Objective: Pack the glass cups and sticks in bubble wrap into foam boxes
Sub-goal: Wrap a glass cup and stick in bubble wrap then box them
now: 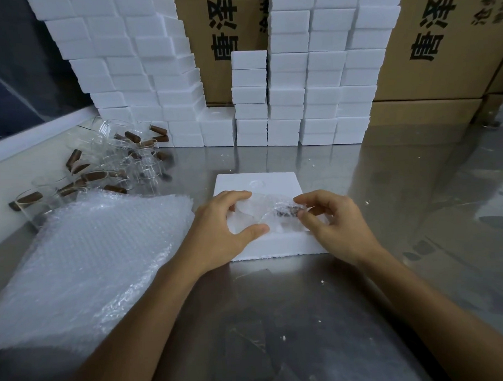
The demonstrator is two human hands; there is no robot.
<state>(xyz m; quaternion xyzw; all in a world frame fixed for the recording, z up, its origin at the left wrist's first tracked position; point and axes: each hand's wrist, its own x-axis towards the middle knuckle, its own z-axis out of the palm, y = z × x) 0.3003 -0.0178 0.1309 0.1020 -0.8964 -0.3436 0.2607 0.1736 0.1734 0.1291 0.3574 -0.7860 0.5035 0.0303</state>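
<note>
Both forearms reach forward, hands close together; the left hand (223, 219) curls with thumb extended, the right hand (334, 218) pinches with fingertips.

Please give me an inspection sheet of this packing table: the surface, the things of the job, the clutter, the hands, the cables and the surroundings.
Surface: metal table, shiny, with small white foam crumbs.
Job's things: open foam box in front; bubble-wrapped bundle with something dark inside, held over it; pile of bubble wrap sheets at left; loose glass cups and brown sticks at far left.
Clutter: clear plastic film at right.
Hands: left hand and right hand both hold the bundle.
Cables: nothing seen.
Surroundings: stacked foam boxes behind; printed cardboard cartons behind them.
</note>
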